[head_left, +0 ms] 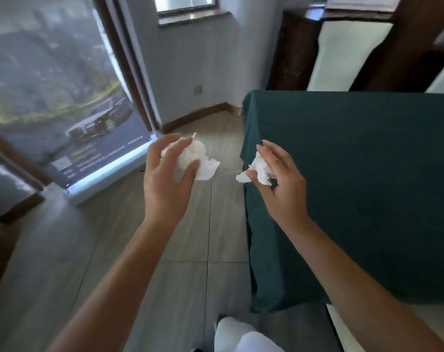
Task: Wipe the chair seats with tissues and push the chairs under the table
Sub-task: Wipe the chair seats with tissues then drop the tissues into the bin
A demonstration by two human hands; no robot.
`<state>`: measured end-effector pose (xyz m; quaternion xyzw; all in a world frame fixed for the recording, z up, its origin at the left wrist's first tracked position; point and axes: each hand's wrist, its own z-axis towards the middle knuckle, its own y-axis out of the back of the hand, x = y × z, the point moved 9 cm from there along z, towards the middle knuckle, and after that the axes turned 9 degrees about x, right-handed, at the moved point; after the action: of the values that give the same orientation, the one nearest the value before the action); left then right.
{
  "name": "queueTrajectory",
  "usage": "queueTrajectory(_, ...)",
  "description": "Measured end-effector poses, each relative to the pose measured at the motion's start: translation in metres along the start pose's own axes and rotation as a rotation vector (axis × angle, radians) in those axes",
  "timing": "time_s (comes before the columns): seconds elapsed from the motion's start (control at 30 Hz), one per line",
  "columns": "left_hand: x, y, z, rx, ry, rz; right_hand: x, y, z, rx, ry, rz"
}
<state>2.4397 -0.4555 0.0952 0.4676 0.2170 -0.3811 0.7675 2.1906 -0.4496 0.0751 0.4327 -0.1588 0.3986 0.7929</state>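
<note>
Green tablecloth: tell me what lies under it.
The dark green tablecloth drapes to near the wood-look tiled floor, covering whatever is underneath. No table legs or chairs show beneath it.

Table (368, 174) on right, poster stand (63, 110) on left, floor (190, 250) btwn, window (185, 3) behind.

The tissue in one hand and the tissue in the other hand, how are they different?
The tissue in the left hand is a bigger, puffier wad; the tissue in the right hand is a smaller scrap. The left hand curls round its wad over the floor, while the right hand pinches its piece by the edge of the green tablecloth. Both are white, crumpled, and held in the air.
</note>
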Motion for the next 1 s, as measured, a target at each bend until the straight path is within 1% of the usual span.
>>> queueTrajectory(0.03, 0.001, -0.001, 0.001, 0.001, 0.005, 0.013, 0.000, 0.001, 0.001, -0.005, 0.011, 0.007)
queueTrajectory(0.1, 0.021, -0.029, 0.050, 0.062, -0.046, 0.008, -0.034, -0.012, 0.029, -0.061, -0.019, -0.028)
queueTrajectory(0.13, 0.019, -0.032, 0.058, 0.074, -0.069, 0.011, -0.037, -0.007, 0.035, -0.089, -0.010, -0.034)
queueTrajectory(0.2, 0.038, -0.051, 0.109, 0.133, -0.079, 0.020, -0.071, -0.022, 0.072, -0.118, -0.094, -0.008)
queueTrajectory(0.23, 0.035, -0.050, 0.109, 0.128, -0.099, 0.026, -0.071, -0.023, 0.073, -0.121, -0.098, -0.015)
queueTrajectory(0.3, 0.046, -0.066, 0.160, 0.180, -0.117, -0.002, -0.092, -0.035, 0.111, -0.141, -0.132, -0.040)
queueTrajectory(0.37, 0.056, -0.070, 0.185, 0.175, -0.116, -0.009, -0.094, -0.044, 0.132, -0.125, -0.121, -0.041)
queueTrajectory(0.47, 0.072, -0.085, 0.236, 0.174, -0.142, -0.056, -0.112, -0.056, 0.171, -0.119, -0.153, -0.097)
queueTrajectory(0.73, 0.123, -0.154, 0.370, 0.247, -0.252, -0.158, -0.189, -0.076, 0.269, -0.226, -0.254, -0.230)
queueTrajectory(0.8, 0.143, -0.174, 0.425, 0.333, -0.261, -0.181, -0.212, -0.085, 0.305, -0.279, -0.331, -0.253)
queueTrajectory(0.83, 0.145, -0.174, 0.425, 0.329, -0.268, -0.164, -0.209, -0.087, 0.304, -0.273, -0.327, -0.249)
queueTrajectory(0.9, 0.157, -0.191, 0.481, 0.362, -0.301, -0.198, -0.228, -0.094, 0.340, -0.316, -0.331, -0.293)
queueTrajectory(0.93, 0.159, -0.192, 0.487, 0.348, -0.298, -0.197, -0.228, -0.093, 0.341, -0.329, -0.324, -0.286)
queueTrajectory(1.0, 0.162, -0.218, 0.534, 0.360, -0.320, -0.256, -0.253, -0.091, 0.366, -0.372, -0.383, -0.302)
